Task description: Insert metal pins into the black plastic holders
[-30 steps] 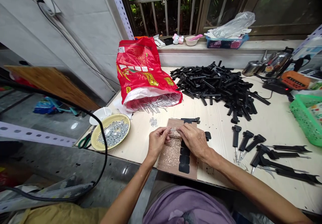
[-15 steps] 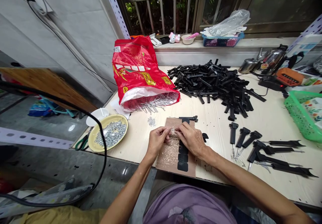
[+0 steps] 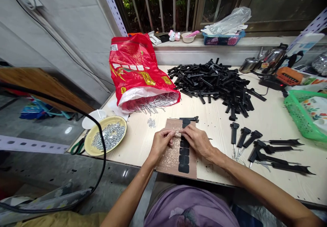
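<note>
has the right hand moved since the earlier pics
Yes: judged against the brown board, the right hand has shifted slightly towards the right of the picture.

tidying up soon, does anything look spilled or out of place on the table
Yes: metal pins spill from the red bag onto the table, and small metal bits lie outside the yellow plate. The brown board is speckled pale; wear or crumbs, I can't tell.
</note>
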`<action>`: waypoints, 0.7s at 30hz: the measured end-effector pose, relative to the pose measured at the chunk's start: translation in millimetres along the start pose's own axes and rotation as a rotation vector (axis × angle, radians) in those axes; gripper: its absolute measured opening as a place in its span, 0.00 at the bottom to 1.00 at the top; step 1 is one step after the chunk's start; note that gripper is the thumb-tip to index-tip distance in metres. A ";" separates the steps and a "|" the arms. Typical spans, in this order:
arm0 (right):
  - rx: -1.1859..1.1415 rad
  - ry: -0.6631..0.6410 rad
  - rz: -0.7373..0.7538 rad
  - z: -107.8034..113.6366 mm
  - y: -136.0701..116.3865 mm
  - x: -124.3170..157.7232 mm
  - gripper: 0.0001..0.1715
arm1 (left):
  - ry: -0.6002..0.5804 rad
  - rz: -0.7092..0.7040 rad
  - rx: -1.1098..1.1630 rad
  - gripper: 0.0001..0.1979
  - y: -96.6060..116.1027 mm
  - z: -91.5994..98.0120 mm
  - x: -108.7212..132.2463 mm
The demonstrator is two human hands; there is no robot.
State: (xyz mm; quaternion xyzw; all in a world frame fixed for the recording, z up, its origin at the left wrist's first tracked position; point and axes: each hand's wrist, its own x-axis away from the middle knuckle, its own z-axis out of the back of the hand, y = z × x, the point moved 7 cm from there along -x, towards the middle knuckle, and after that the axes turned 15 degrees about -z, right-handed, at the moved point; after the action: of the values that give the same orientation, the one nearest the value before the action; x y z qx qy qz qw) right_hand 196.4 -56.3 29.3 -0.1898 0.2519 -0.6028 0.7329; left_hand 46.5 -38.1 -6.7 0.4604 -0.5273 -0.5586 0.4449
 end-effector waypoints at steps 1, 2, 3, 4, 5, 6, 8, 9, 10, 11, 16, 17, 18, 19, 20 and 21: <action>0.023 0.025 -0.021 4.7 8.6 -3.8 0.14 | 0.020 0.001 -0.006 0.20 -0.8 -0.5 -0.1; 0.045 0.049 -0.040 9.2 17.7 -8.2 0.14 | 0.042 0.003 -0.013 0.23 -1.8 -0.3 -0.2; 0.068 0.073 -0.056 13.0 26.9 -12.5 0.13 | 0.062 0.007 -0.020 0.26 -3.1 0.3 -0.3; 0.093 0.095 -0.067 15.6 35.2 -15.7 0.13 | 0.079 0.010 -0.027 0.28 -4.6 1.1 -0.5; 0.117 0.107 -0.066 16.3 41.5 -16.8 0.13 | 0.096 0.007 -0.038 0.29 -5.9 2.3 -0.8; 0.133 0.110 -0.051 15.1 45.1 -15.1 0.13 | 0.120 -0.005 -0.052 0.28 -6.7 4.2 -1.1; 0.135 0.081 0.032 7.8 42.9 -3.6 0.14 | 0.182 -0.041 -0.089 0.27 -7.8 8.6 -1.3; 0.126 0.040 0.113 2.2 36.8 5.3 0.15 | 0.210 -0.059 -0.110 0.25 -8.2 10.3 -1.1; 0.119 -0.016 0.214 -3.6 28.8 14.9 0.16 | 0.231 -0.077 -0.131 0.24 -8.5 11.3 -0.8; 0.117 -0.069 0.301 -7.7 21.9 23.1 0.16 | 0.243 -0.091 -0.146 0.24 -8.7 11.5 -0.4; 0.134 0.031 0.155 11.2 32.1 10.6 0.17 | 0.263 -0.114 -0.161 0.24 -8.5 10.8 1.6; 0.131 0.062 0.106 14.9 36.2 7.9 0.17 | 0.271 -0.108 -0.159 0.24 -8.5 11.3 2.1; 0.125 0.052 0.110 14.2 36.0 8.7 0.17 | 0.276 -0.102 -0.157 0.24 -8.8 11.8 2.5; 0.108 -0.002 0.163 9.5 32.1 12.7 0.18 | 0.278 -0.097 -0.156 0.24 -9.0 11.9 2.7; 0.090 -0.074 0.236 3.1 26.4 18.8 0.18 | 0.277 -0.097 -0.156 0.24 -9.1 11.8 2.7; 0.069 -0.131 0.304 -2.0 20.9 24.9 0.19 | 0.276 -0.101 -0.160 0.24 -9.0 11.5 2.5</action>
State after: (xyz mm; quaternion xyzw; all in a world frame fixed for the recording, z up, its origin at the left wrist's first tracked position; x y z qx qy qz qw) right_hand 215.3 -76.4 12.1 -0.1630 0.2087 -0.4795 0.8366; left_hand 34.6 -38.0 -15.6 0.5217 -0.3912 -0.5520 0.5197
